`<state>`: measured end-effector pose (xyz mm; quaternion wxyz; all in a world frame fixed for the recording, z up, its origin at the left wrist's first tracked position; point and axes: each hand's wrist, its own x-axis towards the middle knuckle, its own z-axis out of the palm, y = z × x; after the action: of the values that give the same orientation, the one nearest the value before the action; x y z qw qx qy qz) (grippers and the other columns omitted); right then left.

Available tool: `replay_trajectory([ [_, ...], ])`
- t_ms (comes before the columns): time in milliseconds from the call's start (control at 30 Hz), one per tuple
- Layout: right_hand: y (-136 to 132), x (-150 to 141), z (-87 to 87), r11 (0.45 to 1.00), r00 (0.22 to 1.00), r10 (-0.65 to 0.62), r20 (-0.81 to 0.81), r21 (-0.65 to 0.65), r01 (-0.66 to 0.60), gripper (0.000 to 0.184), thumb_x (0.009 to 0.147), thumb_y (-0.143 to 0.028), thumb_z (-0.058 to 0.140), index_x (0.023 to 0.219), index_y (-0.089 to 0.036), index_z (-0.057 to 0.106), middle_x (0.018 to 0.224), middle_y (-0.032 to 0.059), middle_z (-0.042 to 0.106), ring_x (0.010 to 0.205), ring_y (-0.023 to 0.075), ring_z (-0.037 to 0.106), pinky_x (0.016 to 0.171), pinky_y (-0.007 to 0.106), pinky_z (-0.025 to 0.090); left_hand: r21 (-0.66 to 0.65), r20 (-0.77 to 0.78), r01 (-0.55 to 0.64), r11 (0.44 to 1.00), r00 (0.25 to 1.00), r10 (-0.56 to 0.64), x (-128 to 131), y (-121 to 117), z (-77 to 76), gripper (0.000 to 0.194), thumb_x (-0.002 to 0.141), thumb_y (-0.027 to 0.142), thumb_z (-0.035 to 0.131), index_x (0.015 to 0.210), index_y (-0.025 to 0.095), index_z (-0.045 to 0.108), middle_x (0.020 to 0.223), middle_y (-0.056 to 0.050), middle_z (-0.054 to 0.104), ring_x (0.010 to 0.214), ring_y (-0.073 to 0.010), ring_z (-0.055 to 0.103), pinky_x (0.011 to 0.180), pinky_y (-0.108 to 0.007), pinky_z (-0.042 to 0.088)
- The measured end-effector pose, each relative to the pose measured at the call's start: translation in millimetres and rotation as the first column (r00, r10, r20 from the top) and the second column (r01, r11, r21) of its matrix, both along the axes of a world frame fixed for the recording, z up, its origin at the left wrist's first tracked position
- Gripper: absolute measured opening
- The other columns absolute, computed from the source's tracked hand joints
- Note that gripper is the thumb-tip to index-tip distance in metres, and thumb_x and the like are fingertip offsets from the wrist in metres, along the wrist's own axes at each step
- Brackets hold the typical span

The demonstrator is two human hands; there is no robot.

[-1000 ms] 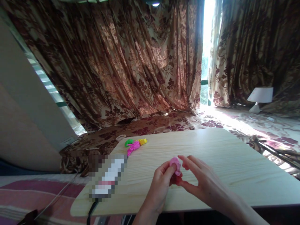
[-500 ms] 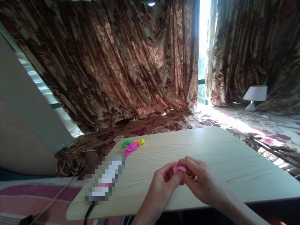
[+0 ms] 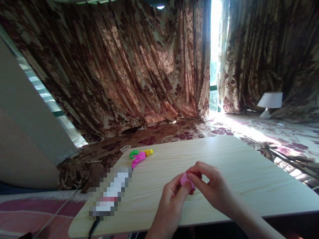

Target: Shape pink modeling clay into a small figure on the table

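Note:
A small pink lump that looks like modelling clay (image 3: 184,179) is held between my two hands above the near part of the table. My left hand (image 3: 172,196) is closed round its left side, the thumb pressing on the front. From the right, my right hand (image 3: 213,183) pinches the lump's upper edge with thumb and forefinger. The fingers cover much of it. Farther off at the table's left corner lie a green piece (image 3: 134,153), a bright pink piece (image 3: 139,158) and a yellow piece (image 3: 149,152), close together.
The pale wooden table (image 3: 239,172) spreads out in front of me. A blurred-out long object (image 3: 113,189) with a black cord lies along its left edge. Patterned curtains (image 3: 149,66) hang behind, and a white lamp (image 3: 270,100) stands back right.
The pink lump has been turned and now shows a broader, flatter face. My right thumb and forefinger have shifted to its upper edge. The view has moved slightly.

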<state>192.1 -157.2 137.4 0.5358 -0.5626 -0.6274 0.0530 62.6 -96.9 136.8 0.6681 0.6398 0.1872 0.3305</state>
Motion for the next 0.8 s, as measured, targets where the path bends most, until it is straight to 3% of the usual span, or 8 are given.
replay_trajectory([
  [100, 0.1, -7.8, -6.7, 0.997, 0.999, -0.04, 0.036, 0.068, 0.037, 0.024, 0.093, -0.021, 0.043, 0.077, -0.018, 0.061, 0.071, 0.0028, 0.056, 0.07, 0.016, 0.053, 0.065, 0.029, 0.043, -0.162, 0.108, 0.033, 0.986, 0.994, -0.015, 4.8, -0.8, -6.8, 0.028, 0.087, 0.036, 0.047, 0.101, 0.015, 0.059, 0.084, -0.006, 0.059, 0.074, -0.0169, 0.053, 0.063, -0.028, 0.044],
  [167, -2.0, -10.4, -11.7, 0.998, 0.999, 0.038, 0.038, 0.04, -0.039, 0.031, 0.094, -0.021, 0.039, 0.071, -0.018, 0.059, 0.071, 0.0031, 0.058, 0.073, 0.0166, 0.054, 0.071, 0.031, 0.045, -0.194, 0.139, 0.035, 0.98, 0.99, -0.008, 6.9, 3.3, -13.9, 0.025, 0.088, 0.038, 0.046, 0.095, 0.016, 0.057, 0.073, -0.002, 0.054, 0.063, -0.0126, 0.049, 0.056, -0.025, 0.042],
  [233, -3.2, -9.1, -17.2, 0.996, 0.994, 0.09, -0.054, 0.03, -0.089, 0.026, 0.095, -0.023, 0.038, 0.085, -0.019, 0.061, 0.075, 0.0028, 0.061, 0.076, 0.0165, 0.057, 0.077, 0.031, 0.046, -0.207, 0.148, 0.026, 0.978, 0.989, 0.005, 7.5, 8.7, -20.8, 0.02, 0.089, 0.035, 0.047, 0.084, 0.017, 0.054, 0.064, 0.002, 0.047, 0.055, -0.0086, 0.044, 0.051, -0.022, 0.038],
  [333, -0.1, -3.2, -25.2, 0.996, 0.97, 0.051, -0.236, 0.082, -0.033, 0.026, 0.096, -0.026, 0.039, 0.115, -0.02, 0.054, 0.08, 0.0019, 0.063, 0.077, 0.0155, 0.06, 0.078, 0.03, 0.048, -0.257, 0.168, 0.065, 0.964, 0.985, -0.021, 7.8, 14.8, -28.3, 0.018, 0.089, 0.031, 0.048, 0.079, 0.016, 0.052, 0.069, 0.001, 0.051, 0.057, -0.0086, 0.048, 0.052, -0.022, 0.041],
  [500, 9.6, -2.3, -31.3, 0.993, 0.968, 0.042, -0.248, 0.116, -0.013, 0.022, 0.094, -0.025, 0.043, 0.111, -0.022, 0.058, 0.082, 0.0008, 0.061, 0.078, 0.0142, 0.059, 0.075, 0.027, 0.046, -0.407, 0.258, 0.084, 0.91, 0.966, 0.026, 10.1, 21.1, -33.0, 0.015, 0.085, 0.022, 0.054, 0.098, 0.014, 0.056, 0.074, -0.001, 0.055, 0.065, -0.0095, 0.053, 0.064, -0.026, 0.047],
  [567, 12.0, -4.4, -32.3, 0.992, 0.974, 0.04, -0.223, 0.128, -0.011, 0.022, 0.094, -0.024, 0.045, 0.111, -0.023, 0.058, 0.085, 0.0011, 0.06, 0.081, 0.0147, 0.058, 0.077, 0.027, 0.045, -0.469, 0.323, 0.109, 0.877, 0.945, 0.056, 10.1, 24.3, -32.7, 0.01, 0.086, 0.022, 0.054, 0.091, 0.015, 0.057, 0.069, 0.002, 0.051, 0.06, -0.0078, 0.05, 0.061, -0.023, 0.046],
  [667, 14.0, -5.6, -34.0, 0.991, 0.98, 0.031, -0.198, 0.134, -0.005, 0.022, 0.094, -0.022, 0.045, 0.112, -0.024, 0.057, 0.085, 0.0014, 0.059, 0.082, 0.0152, 0.057, 0.076, 0.029, 0.045, -0.539, 0.402, 0.208, 0.816, 0.915, 0.032, 8.2, 29.8, -31.7, 0.03, 0.088, 0.033, 0.048, 0.064, 0.016, 0.049, 0.061, 0.003, 0.046, 0.052, -0.0071, 0.045, 0.052, -0.022, 0.043],
  [800, 12.5, -7.2, -33.6, 0.988, 0.99, 0.024, -0.136, 0.154, -0.003, 0.022, 0.093, -0.02, 0.045, 0.111, -0.023, 0.057, 0.085, 0.0022, 0.059, 0.083, 0.0163, 0.056, 0.077, 0.031, 0.044, -0.605, 0.42, 0.212, 0.767, 0.904, 0.081, 6.2, 36.5, -33.7, 0.05, 0.086, 0.047, 0.045, 0.049, 0.019, 0.027, 0.041, 0.008, 0.025, 0.033, -0.005, 0.02, 0.032, -0.018, 0.018],
])
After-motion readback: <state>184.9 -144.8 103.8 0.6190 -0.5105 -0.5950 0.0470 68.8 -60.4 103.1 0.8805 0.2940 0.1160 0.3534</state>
